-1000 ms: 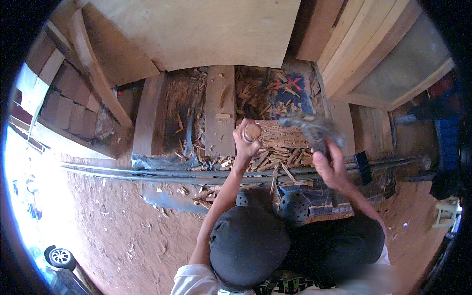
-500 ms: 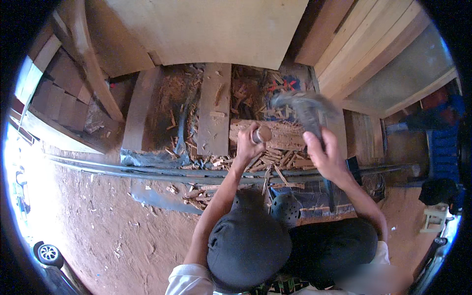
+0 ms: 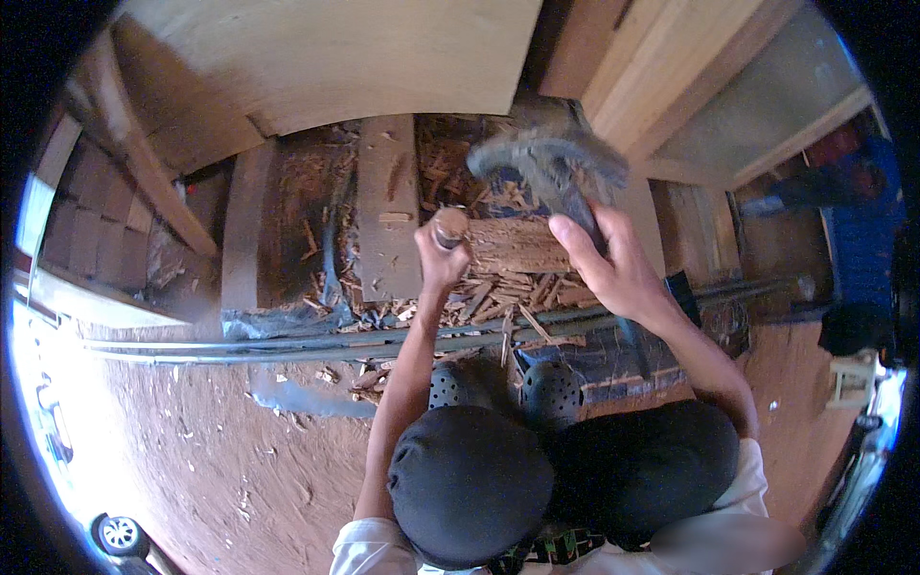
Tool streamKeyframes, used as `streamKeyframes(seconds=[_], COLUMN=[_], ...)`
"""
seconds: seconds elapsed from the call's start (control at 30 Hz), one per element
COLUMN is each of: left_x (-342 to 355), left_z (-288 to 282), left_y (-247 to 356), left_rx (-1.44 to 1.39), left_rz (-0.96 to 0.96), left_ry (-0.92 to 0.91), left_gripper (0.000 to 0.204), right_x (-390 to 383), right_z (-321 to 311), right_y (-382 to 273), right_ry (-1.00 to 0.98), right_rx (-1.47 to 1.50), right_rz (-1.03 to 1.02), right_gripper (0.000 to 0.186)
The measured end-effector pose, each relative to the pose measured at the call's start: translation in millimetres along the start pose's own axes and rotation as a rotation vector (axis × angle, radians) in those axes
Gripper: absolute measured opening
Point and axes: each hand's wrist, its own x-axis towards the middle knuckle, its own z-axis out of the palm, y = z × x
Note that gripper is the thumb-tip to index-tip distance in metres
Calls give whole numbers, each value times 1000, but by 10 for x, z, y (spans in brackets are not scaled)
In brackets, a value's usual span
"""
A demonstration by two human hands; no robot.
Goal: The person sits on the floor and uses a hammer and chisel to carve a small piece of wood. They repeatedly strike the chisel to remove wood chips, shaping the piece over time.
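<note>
Our left hand (image 3: 443, 261) grips a round wooden-handled chisel (image 3: 448, 228) upright against the splintered wood block (image 3: 513, 247), while our right hand (image 3: 613, 268) clasps a motion-blurred grey hammer (image 3: 551, 163).

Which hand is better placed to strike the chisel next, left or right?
Right, probably. The right hand grips a raised hammer above the wood block. The left hand is wrapped around the chisel handle, steadying it on the block.

No packages, labels, signs or screens are in view
</note>
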Motion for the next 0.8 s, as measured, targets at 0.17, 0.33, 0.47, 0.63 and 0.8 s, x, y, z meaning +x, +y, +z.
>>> streamKeyframes(seconds=[0.17,0.33,0.47,0.63,0.8], left_x=[29,182,282,379,493], left_z=[0,-51,-70,-84,-74], left_y=[92,170,201,157,69], left_rx=[-123,-213,-76,-166,-55], left_rz=[-123,-149,-43,-195,-205], left_ry=[-83,-28,-129,-121,-114], left_gripper=[13,7,6,2,6], right_x=[157,65,-240,-469,-553], right_z=[322,286,319,563,678], right_y=[277,672,1057,1693,1963], right_ry=[-171,-95,-6,61,114], right_rx=[-341,-5,-21,-107,-186], right_rz=[59,189,319,438,401], right_gripper=[33,37,40,42,40])
